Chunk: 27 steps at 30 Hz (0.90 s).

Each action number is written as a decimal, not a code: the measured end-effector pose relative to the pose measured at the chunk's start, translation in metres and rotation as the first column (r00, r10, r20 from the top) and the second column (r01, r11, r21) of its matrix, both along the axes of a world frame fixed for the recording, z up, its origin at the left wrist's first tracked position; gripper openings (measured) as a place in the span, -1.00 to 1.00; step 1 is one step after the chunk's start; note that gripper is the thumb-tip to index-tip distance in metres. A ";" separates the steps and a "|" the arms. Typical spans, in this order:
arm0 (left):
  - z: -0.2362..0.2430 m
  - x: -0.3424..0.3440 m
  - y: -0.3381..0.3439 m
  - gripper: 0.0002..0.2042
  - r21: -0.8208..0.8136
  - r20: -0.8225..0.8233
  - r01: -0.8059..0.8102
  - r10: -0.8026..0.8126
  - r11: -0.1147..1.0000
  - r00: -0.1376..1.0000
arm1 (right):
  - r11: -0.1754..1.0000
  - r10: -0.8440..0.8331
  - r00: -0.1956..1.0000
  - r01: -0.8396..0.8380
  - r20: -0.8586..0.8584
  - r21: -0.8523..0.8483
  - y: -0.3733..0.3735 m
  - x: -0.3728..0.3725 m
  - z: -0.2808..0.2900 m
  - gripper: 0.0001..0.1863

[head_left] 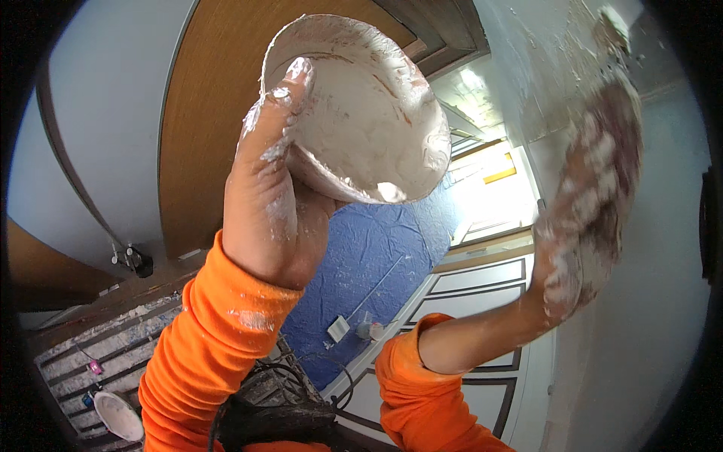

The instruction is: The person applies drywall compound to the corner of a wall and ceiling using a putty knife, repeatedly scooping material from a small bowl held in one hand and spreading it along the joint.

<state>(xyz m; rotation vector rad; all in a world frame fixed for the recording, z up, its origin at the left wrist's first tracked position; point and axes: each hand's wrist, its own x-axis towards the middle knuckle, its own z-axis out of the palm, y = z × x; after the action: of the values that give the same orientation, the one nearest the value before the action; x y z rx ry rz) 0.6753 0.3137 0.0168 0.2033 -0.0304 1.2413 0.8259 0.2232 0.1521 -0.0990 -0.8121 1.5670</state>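
Observation:
My left hand (pixel 265 177) holds up a round, shallow bowl (pixel 290 38), thumb hooked over its rim and fingers hidden beneath. White paste (pixel 354 124), like wet plaster or filler, coats the inside of the bowl and smears my thumb. At upper right, my right hand (pixel 595 181) is raised close to a pale surface (pixel 542 60) streaked with wet paste. That hand is thickly smeared white and blurred by motion. Its fingers seem closed around a small paste-covered tool (pixel 614 34), whose kind I cannot make out.
A wrinkled blue sheet (pixel 361 256) covers the floor below, with a long-handled white tool (pixel 339 328) on it. White panelled doors (pixel 474 309) stand beyond. At lower left, a white bucket (pixel 118 416) rests on a slatted platform (pixel 98 361). Wood-and-grey panels (pixel 203 113) fill the left.

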 end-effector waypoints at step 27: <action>-0.008 -0.026 -0.019 -0.51 0.011 0.095 0.064 -0.065 0.998 0.993 | 0.966 -0.245 0.964 0.233 0.106 0.113 -0.017 0.022 -0.017 -0.44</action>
<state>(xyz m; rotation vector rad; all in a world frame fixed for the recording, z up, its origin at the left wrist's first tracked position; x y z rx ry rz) 0.6492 0.2947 0.0085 0.1486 -0.1234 1.1856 0.8479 0.2064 0.1353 -0.2121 -0.9349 1.2991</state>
